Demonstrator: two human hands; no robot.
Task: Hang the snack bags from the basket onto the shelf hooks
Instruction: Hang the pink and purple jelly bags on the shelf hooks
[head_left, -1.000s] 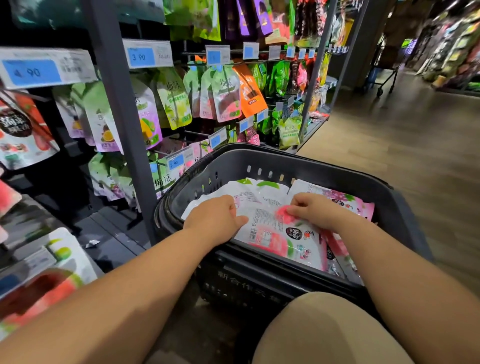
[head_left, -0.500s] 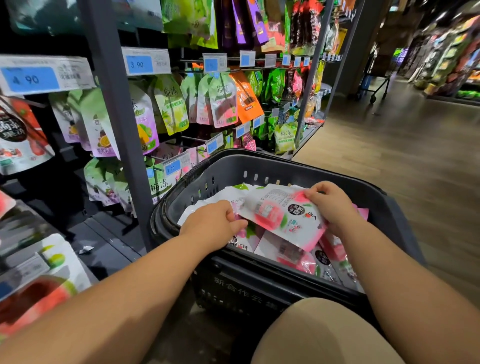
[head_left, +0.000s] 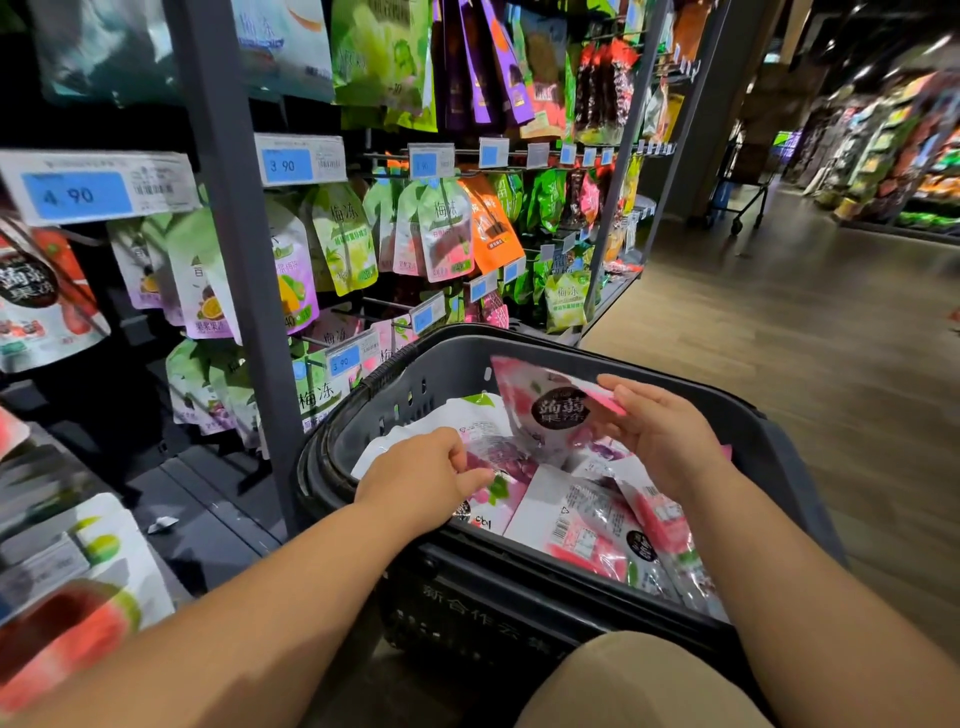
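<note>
A dark grey shopping basket (head_left: 524, 349) stands in front of me with several pink and white snack bags (head_left: 587, 525) lying in it. My right hand (head_left: 657, 434) holds one pink and white snack bag (head_left: 545, 405) lifted and tilted up above the pile, its printed front toward me. My left hand (head_left: 421, 478) rests low in the basket's left part, its fingertips pinching a purple and white bag (head_left: 491, 454) on the pile. The shelf hooks (head_left: 395, 304) with hanging bags are to the left, beyond the basket.
A grey shelf upright (head_left: 228, 218) stands just left of the basket. Price tags (head_left: 301, 158) hang along the hook rails. More bags (head_left: 78, 582) hang near my left forearm. An open wooden aisle floor (head_left: 805, 332) runs to the right. My knee (head_left: 639, 686) is below the basket.
My right hand has raised the pink bag from the pile and turned it front side up. My left hand has let go of that bag and taken a purple one lower down.
</note>
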